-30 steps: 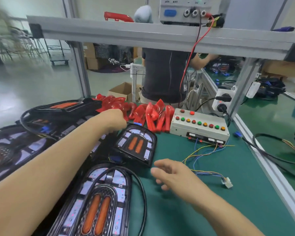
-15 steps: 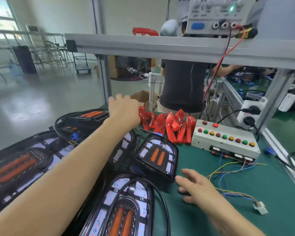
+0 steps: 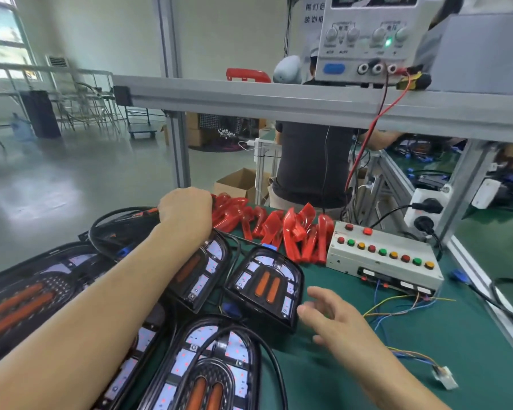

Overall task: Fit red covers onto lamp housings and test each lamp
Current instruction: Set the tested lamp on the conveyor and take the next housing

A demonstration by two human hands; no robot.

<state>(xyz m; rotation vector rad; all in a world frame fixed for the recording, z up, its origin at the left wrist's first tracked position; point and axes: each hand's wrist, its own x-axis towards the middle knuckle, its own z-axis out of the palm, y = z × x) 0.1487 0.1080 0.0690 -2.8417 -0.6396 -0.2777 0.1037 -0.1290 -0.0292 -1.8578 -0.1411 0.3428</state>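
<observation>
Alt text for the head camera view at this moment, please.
A person's left hand reaches to a pile of red covers at the back of a green bench. The right hand hovers open beside an uncovered lamp housing, near a button box.

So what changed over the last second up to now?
The left hand stayed at the left end of the pile of red covers, fingers curled at its edge; whether it grips one cannot be told. The right hand stayed open, hovering beside the small lamp housing. Housings and button box kept their places.
</observation>
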